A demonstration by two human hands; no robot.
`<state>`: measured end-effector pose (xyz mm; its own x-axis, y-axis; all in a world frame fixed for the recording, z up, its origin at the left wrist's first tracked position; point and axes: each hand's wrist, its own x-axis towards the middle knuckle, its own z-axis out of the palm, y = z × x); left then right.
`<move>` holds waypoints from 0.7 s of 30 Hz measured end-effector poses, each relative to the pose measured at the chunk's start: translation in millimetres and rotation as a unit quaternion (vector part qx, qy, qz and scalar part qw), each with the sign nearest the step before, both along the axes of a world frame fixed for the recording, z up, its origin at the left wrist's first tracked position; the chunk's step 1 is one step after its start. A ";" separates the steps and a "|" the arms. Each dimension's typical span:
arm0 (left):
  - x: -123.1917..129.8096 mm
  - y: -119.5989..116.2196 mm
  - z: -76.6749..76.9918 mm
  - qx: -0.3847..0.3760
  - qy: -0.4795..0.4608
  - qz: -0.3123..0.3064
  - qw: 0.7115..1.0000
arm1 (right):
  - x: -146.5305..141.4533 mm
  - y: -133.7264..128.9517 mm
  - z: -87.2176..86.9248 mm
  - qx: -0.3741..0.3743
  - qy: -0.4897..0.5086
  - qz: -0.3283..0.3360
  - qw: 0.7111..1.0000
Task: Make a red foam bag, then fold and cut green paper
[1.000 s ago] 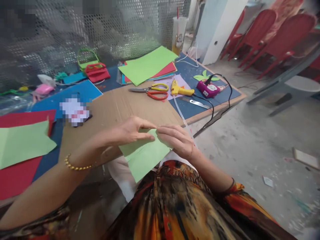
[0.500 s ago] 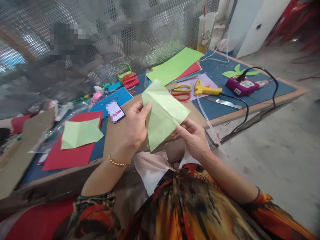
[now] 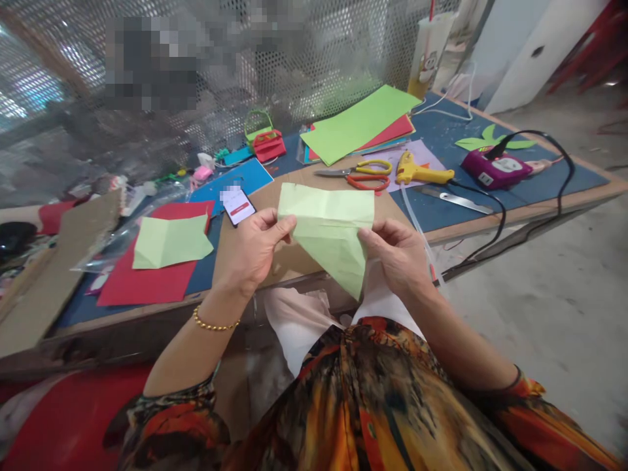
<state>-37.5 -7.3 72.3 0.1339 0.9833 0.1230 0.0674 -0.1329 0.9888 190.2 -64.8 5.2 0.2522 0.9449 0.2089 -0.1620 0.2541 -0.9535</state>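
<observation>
Between my two hands a creased sheet of pale green paper [image 3: 328,222] is stretched out above the table's front edge, its lower part tapering to a point at the right. My left hand [image 3: 258,252] pinches the paper's left edge between thumb and fingers. On the other side my right hand [image 3: 397,252] grips the right edge, thumb on top. Just behind the paper lie scissors [image 3: 370,175] with one yellow and one orange handle. A phone [image 3: 238,206] with a lit screen rests beyond my left hand.
Another pale green piece [image 3: 171,241] lies on red paper [image 3: 147,284] at the left. To the right are a yellow glue gun [image 3: 422,171], a metal blade [image 3: 461,201] and a purple power socket [image 3: 498,169] with a black cable. Green sheets [image 3: 363,124] and a drink cup [image 3: 429,55] stand behind.
The pale green paper has been turned, so a straight edge now runs across the top. My hands have spread to its left and right edges. The view has shifted slightly.
</observation>
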 end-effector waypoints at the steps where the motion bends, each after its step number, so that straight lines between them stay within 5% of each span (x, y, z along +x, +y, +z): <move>1: -1.0 -0.1 -2.1 0.006 0.000 0.000 1.000 | -1.3 2.1 -2.6 0.015 -0.010 -0.014 1.000; 8: 1.5 -10.8 -12.2 0.119 0.036 0.047 0.991 | -8.4 5.3 -12.3 0.121 -0.072 -0.093 0.986; 17: -8.0 -30.6 -6.6 0.111 0.091 0.031 0.989 | -2.0 -5.4 -15.3 0.064 -0.089 -0.111 0.988; 21: -9.7 -39.4 -6.8 0.173 0.133 0.062 0.974 | -4.2 -8.6 -20.6 0.073 -0.125 -0.117 0.983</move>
<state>-47.2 -46.6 65.6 0.0886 0.8999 0.4269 0.3524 -0.4292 0.8316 186.0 -73.3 -15.4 0.3821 0.8225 0.4213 0.1515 0.3940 -0.9065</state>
